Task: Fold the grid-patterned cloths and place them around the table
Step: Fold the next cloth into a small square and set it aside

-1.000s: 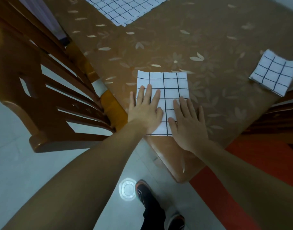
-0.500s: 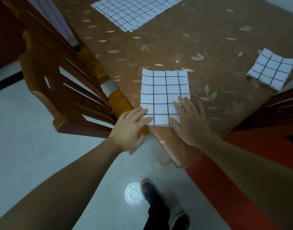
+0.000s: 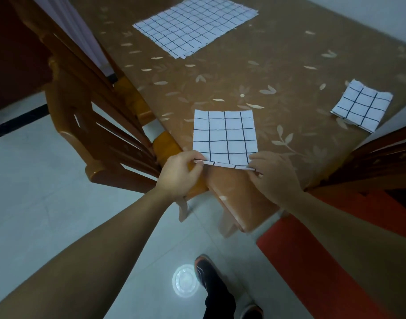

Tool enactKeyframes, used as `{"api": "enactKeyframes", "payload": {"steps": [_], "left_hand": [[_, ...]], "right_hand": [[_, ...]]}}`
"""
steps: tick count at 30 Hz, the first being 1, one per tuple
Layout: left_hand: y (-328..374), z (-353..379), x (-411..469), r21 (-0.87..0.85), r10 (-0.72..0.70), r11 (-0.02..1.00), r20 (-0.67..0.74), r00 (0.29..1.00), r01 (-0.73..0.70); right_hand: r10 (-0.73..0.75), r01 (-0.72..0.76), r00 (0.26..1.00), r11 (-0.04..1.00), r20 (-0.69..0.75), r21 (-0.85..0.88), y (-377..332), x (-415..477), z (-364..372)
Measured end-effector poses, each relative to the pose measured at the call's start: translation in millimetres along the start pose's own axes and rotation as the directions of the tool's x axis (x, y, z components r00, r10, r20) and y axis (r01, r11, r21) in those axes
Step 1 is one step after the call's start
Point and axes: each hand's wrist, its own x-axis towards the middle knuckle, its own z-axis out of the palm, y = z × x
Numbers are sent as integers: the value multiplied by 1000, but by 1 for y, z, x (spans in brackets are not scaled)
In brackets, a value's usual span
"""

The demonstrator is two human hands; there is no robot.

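Note:
A white cloth with a black grid, folded to a rectangle, lies at the near corner of the brown leaf-patterned table. My left hand pinches its near left corner and my right hand pinches its near right corner; the near edge is lifted slightly off the table. A smaller folded grid cloth sits at the table's right edge. A stack of unfolded grid cloths lies flat at the far side.
A wooden chair stands tucked against the table's left side. Another wooden chair back shows at the right. Below are pale floor tiles, a red floor area and my shoes.
Both hands slid back from lying flat on the cloth to its near edge. They now pinch the two near corners and lift that edge.

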Motion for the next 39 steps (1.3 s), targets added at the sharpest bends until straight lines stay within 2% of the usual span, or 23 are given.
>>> {"api": "enactKeyframes", "payload": {"steps": [2,4,8,11,12,14,16,17,19,22,26,30,39], "left_hand": [[10,-3,3,-213,-142,967,-8,990,137],[17,-6,7,-394,-223,897,-14,975,200],[26,-5,15,-461,-230,867,-36,973,188],[29,2,20,-539,-287,808,-10,958,237],[26,4,21,-564,-300,781,36,953,267],[19,8,20,-569,-297,751,164,941,336],[8,13,20,-494,-297,782,241,924,381],[3,16,22,-439,-315,810,232,920,388],[-4,20,30,-347,-355,854,154,922,387],[-5,26,41,-247,-343,906,48,938,343],[-3,33,51,-60,-294,955,-52,954,291],[-4,36,57,95,-292,950,-63,954,297],[-9,31,63,427,-136,892,-59,989,148]], "right_hand": [[75,-85,994,988,76,131,0,8,-13],[209,-256,960,924,186,285,-1,18,-28],[379,-473,881,697,283,539,-3,27,-44],[461,-553,828,578,318,600,-1,28,-36],[489,-569,815,569,312,594,-1,28,-32],[535,-593,798,617,277,518,2,30,-23],[552,-606,791,642,266,470,6,31,-14],[557,-607,789,645,258,465,7,32,-9],[579,-609,786,671,215,423,10,34,-1],[594,-603,793,731,139,319,14,41,6],[539,-537,841,823,42,183,22,49,13],[496,-497,867,859,38,123,25,58,14],[430,-429,901,903,55,-30,18,73,12]]}}
